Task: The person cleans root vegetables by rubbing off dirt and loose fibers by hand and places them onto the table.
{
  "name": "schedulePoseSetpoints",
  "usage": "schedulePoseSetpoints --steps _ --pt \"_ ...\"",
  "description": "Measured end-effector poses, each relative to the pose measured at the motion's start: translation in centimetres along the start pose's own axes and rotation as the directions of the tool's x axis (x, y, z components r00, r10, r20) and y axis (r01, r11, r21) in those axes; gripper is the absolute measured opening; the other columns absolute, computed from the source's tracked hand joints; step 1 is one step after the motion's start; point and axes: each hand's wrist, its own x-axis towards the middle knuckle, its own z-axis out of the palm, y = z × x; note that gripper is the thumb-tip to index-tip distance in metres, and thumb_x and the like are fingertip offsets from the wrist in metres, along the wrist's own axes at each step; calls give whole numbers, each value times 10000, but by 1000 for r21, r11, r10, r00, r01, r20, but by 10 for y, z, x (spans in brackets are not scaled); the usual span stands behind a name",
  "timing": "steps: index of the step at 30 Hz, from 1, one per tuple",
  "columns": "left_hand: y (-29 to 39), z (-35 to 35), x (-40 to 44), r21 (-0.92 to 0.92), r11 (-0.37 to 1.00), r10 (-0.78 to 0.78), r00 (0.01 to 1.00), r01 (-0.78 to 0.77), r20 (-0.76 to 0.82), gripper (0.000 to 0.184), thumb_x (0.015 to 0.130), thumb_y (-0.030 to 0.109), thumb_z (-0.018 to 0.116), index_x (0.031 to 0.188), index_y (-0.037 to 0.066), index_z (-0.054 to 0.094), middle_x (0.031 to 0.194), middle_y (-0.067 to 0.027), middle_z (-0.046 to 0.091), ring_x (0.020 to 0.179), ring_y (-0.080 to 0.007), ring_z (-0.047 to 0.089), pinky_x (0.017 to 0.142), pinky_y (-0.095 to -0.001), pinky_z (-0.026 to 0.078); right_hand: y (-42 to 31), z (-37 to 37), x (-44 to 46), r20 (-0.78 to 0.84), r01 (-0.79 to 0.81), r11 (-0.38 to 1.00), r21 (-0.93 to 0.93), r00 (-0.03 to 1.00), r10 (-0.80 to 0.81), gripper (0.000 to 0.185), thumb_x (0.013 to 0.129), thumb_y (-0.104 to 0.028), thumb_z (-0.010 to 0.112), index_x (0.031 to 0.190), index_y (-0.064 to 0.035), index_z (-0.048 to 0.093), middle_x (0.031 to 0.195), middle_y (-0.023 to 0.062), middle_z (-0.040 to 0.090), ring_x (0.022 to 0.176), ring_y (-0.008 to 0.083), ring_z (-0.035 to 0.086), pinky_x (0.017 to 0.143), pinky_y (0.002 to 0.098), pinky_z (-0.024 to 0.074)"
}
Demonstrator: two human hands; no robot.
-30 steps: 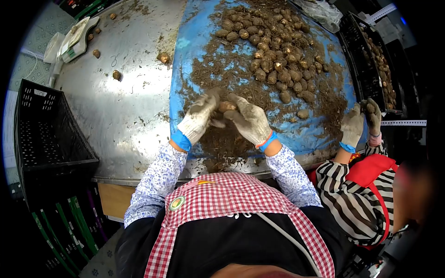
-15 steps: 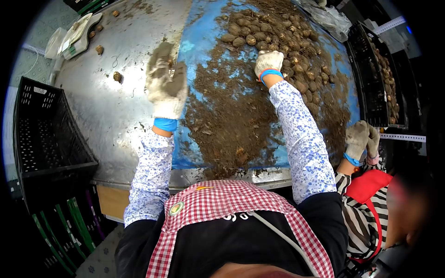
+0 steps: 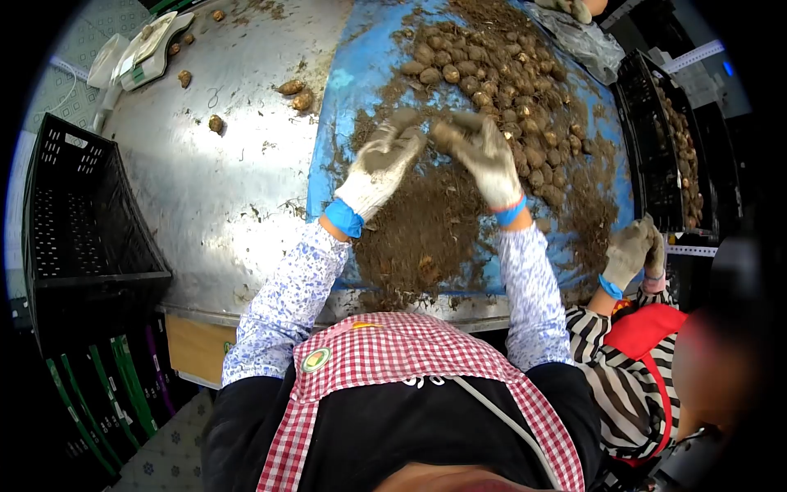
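Note:
My left hand (image 3: 385, 160), in a dirty white knit glove, hovers over the left part of the blue sheet (image 3: 328, 139), its fingers bent toward the other hand. Facing it, my right hand (image 3: 484, 156) is gloved too and smeared by motion. Whether anything is between the hands cannot be made out. A heap of brown, rough-skinned tubers (image 3: 525, 90) lies just beyond and right of my right hand. Loose roots and soil (image 3: 422, 238) cover the sheet below both hands. Two tubers (image 3: 302, 100) rest on the metal tabletop left of the sheet.
A black crate (image 3: 98, 279) stands at the left edge, a scale (image 3: 152, 53) at the upper left. Crates holding tubers (image 3: 684, 156) are at the right. A co-worker's gloved hands (image 3: 631, 250) are near the right table edge; another person's hand (image 3: 582, 10) shows at the top.
My left hand has come from the metal tabletop back over the sheet; two tubers now lie there. My right hand has drawn back from the heap toward my left.

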Motion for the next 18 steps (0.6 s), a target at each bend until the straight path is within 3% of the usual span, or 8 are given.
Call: schedulePoseSetpoints --steps 3,5,8,11,13,14,17,18 --pt "8 28 -17 322 930 -222 968 175 115 411 945 420 487 1148 72 568 856 -60 580 698 -153 556 561 -257 464 -32 13 -35 127 -112 989 100 987 99 185 879 -40 586 1060 -6 584 961 126 652 771 215 634 712 361 543" --pt "-2 45 -29 345 880 -364 930 325 53 507 962 535 397 1112 98 605 692 -16 550 495 -99 457 403 -228 326 -13 26 -56 -55 356 814 -459 903 -426 115 855 -1 576 964 -12 607 862 141 620 697 274 615 611 377 513" --pt "-57 33 -33 557 826 -101 995 90 -11 402 920 409 521 1083 54 618 853 -61 610 767 -155 591 626 -279 481 -6 28 -87 -140 154 714 -683 932 -334 167 845 4 574 1011 5 592 882 153 629 774 299 626 638 392 512" --pt "-94 10 -40 626 778 12 997 -56 75 193 848 171 600 968 32 659 1102 -125 591 969 -181 598 799 -288 508 36 29 -109 -85 193 448 -873 844 -529 207 847 10 567 1051 -13 595 860 131 647 694 253 638 551 363 510" --pt "-38 38 -60 851 500 -45 977 -161 211 141 844 92 576 923 6 654 1199 -142 548 1004 -185 577 832 -285 509 82 41 -125 -385 -77 953 -293 922 -44 226 901 -67 536 1121 -27 571 807 83 628 564 170 583 465 282 489" --pt "-11 51 -70 909 343 -73 958 -237 277 122 842 52 564 901 -7 652 1248 -151 527 1022 -186 567 849 -283 509 66 42 -129 -352 -177 984 0 921 165 234 914 -94 529 1137 -28 564 800 74 618 553 158 567 461 268 484" --pt "-5 51 -75 625 777 -74 977 -69 200 240 908 177 509 1076 18 575 1172 -137 557 842 -155 570 686 -266 514 14 41 -135 70 -454 527 718 801 594 273 953 -175 508 1182 -30 541 780 47 591 519 120 517 452 224 469" --pt "-2 51 -77 483 876 -87 980 -11 179 286 930 218 491 1134 26 549 1147 -133 567 782 -144 571 632 -260 516 7 42 -131 -85 -365 718 593 858 506 279 951 -175 514 1187 -29 538 813 55 593 546 116 524 465 224 470"
